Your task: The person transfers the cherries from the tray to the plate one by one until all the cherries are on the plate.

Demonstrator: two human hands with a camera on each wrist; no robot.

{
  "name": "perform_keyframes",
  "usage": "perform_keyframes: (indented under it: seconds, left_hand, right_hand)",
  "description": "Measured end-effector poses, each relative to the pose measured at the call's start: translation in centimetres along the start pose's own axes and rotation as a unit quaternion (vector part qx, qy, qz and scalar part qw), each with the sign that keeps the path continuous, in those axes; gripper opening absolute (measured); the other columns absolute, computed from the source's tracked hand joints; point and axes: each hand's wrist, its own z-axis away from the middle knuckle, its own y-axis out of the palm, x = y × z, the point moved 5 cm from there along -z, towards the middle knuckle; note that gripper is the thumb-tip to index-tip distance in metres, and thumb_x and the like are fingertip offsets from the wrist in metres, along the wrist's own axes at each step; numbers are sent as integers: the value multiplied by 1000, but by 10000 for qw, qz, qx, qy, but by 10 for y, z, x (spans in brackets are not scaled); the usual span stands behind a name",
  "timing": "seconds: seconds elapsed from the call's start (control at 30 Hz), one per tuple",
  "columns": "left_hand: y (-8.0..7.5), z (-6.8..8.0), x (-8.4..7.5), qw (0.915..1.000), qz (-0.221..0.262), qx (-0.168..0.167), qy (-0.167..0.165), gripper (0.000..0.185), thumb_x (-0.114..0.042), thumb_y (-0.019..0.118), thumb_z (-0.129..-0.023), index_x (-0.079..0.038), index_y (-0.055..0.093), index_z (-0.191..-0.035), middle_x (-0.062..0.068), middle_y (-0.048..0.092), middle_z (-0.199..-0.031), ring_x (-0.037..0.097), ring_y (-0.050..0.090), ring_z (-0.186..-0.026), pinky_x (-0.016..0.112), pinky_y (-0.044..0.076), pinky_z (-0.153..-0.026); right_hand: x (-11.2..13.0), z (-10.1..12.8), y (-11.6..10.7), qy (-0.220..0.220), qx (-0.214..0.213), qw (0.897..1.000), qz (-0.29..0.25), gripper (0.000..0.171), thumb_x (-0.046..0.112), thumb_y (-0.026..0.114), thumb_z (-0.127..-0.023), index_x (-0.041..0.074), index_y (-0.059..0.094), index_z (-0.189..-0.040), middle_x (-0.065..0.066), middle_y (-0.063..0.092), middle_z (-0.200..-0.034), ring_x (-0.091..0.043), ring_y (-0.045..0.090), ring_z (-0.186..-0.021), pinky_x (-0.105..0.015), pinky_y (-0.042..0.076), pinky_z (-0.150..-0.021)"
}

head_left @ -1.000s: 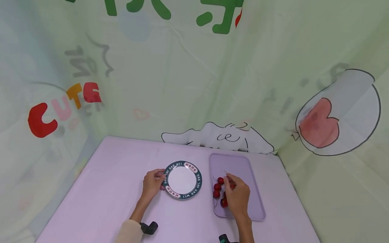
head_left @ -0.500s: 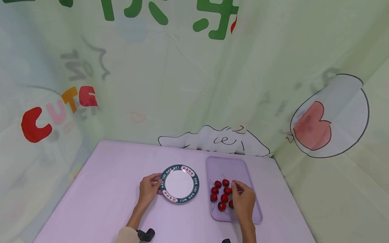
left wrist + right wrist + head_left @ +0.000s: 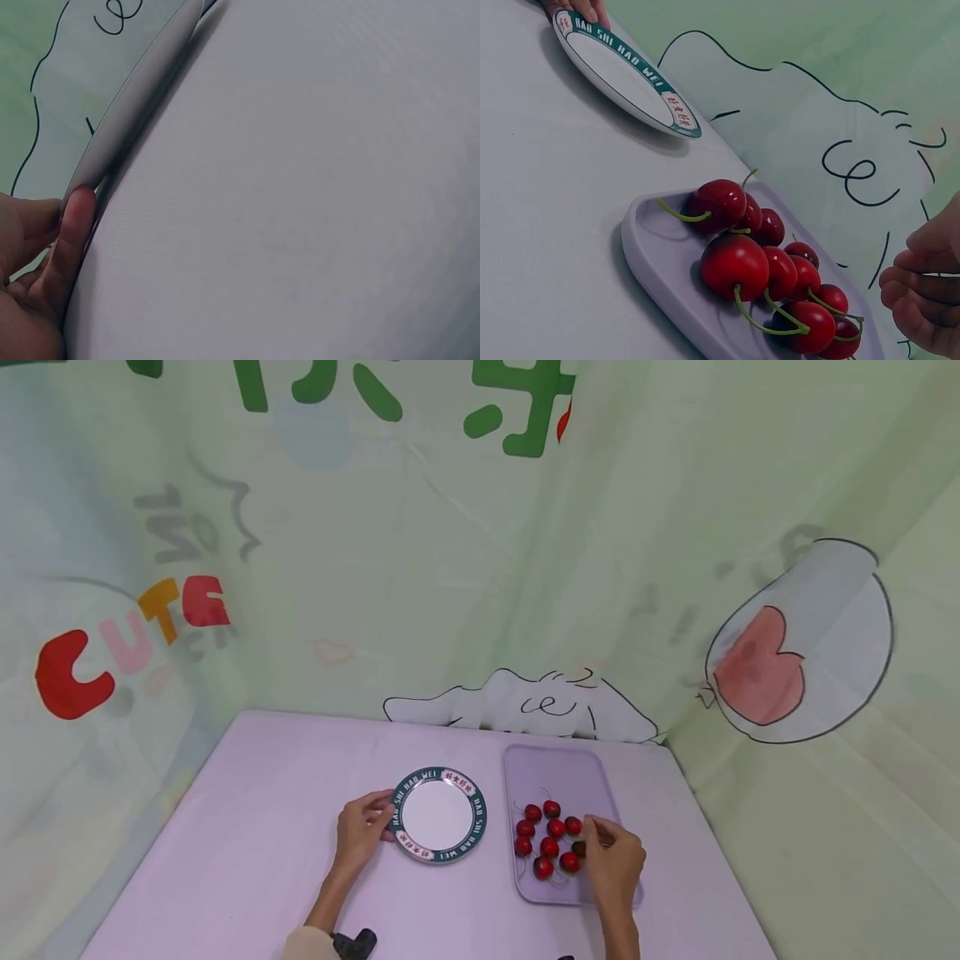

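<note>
A white plate (image 3: 438, 814) with a dark green lettered rim lies left of a lilac tray (image 3: 562, 768). My left hand (image 3: 363, 831) grips the plate's left rim, thumb on top; in the left wrist view a fingertip (image 3: 76, 214) presses against the plate's edge (image 3: 142, 97). Several red cherries (image 3: 547, 839) with green stems lie bunched on the tray. My right hand (image 3: 611, 856) rests over the tray's near right part, its fingertips beside the rightmost cherries. In the right wrist view its fingers (image 3: 922, 292) are loosely curled, just right of the cherries (image 3: 735, 262), with nothing seen between them.
The plate and tray sit on a lilac table (image 3: 262, 827). A pale green printed cloth (image 3: 450, 610) hangs close behind and on both sides. The tray's far half is bare. Black wrist cameras (image 3: 354, 943) show at the bottom edge.
My right hand has slid from over the cherries to their right side, uncovering them. The left hand has stayed on the plate's rim. The head view has shifted a little.
</note>
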Motion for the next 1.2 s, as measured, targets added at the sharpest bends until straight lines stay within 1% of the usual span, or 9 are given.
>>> perform_keyframes:
  seconds: [0.1,0.2,0.33,0.47,0.6,0.83,0.97,1.13,1.2]
  left_hand:
    - [-1,1,-1,10000,28,6,32,34,-1,72,-103,-2,73,-137,21,77,-113,9,69,-65,24,64,-57]
    - [-1,0,-2,10000,-3,3,68,34,-2,72,-103,-3,73,-137,21,77,-113,9,69,-65,23,64,-58]
    - [-2,1,-4,9999,-67,-9,80,34,-2,72,-103,-2,73,-137,21,77,-113,9,69,-62,23,63,-57]
    - [-3,5,-6,9999,-106,-5,64,34,-2,71,-103,-1,73,-137,22,77,-112,11,69,-60,22,62,-56]
    - [-4,6,-6,9999,-144,-13,55,34,-2,71,-103,-1,73,-137,21,77,-111,12,69,-58,21,61,-55]
    - [-4,5,-7,9999,-143,3,80,34,-4,72,-104,-2,73,-138,20,76,-111,12,69,-59,20,61,-57]
    - [-3,4,-7,9998,-167,9,102,34,-4,72,-104,-3,73,-137,20,77,-111,11,69,-59,20,61,-56]
    - [-1,4,-4,9997,-236,8,71,33,-5,72,-104,-4,74,-138,19,77,-112,11,69,-59,19,60,-57]
    - [0,5,-3,9997,-243,16,64,34,-4,71,-104,-5,73,-138,19,77,-112,10,69,-60,19,61,-57]
  right_hand:
    - [-2,0,-5,104,-97,9999,-37,18,10,76,-100,-5,84,-106,-22,83,-90,13,58,-67,-8,45,-62]
    - [-8,-1,-7,194,-130,9997,-21,19,10,76,-100,-6,83,-106,-22,83,-91,15,57,-66,-7,44,-62]
    - [-15,-4,-9,214,-206,9995,63,19,10,76,-99,-6,84,-106,-23,83,-91,13,59,-64,-6,44,-62]
    - [-23,-6,-12,249,-359,9989,182,18,10,76,-99,-5,84,-105,-22,82,-89,12,58,-64,-6,43,-61]
    - [-34,-9,-13,321,-435,9982,277,19,12,77,-99,-4,84,-106,-22,82,-88,13,55,-62,-7,40,-61]
    - [-47,-11,-14,449,-524,9972,303,19,13,77,-99,-3,85,-106,-21,82,-86,14,53,-61,-8,39,-60]
    - [-53,-11,-13,534,-410,9972,321,21,13,77,-99,-4,84,-107,-21,82,-86,10,57,-63,-8,39,-60]
    - [-58,-10,-10,576,-250,9972,403,21,14,77,-99,-4,84,-106,-21,82,-88,-2,65,-67,-12,43,-61]
    - [-58,-9,-10,552,-208,9972,453,21,14,77,-99,-5,84,-106,-21,82,-89,-8,69,-69,-16,45,-62]
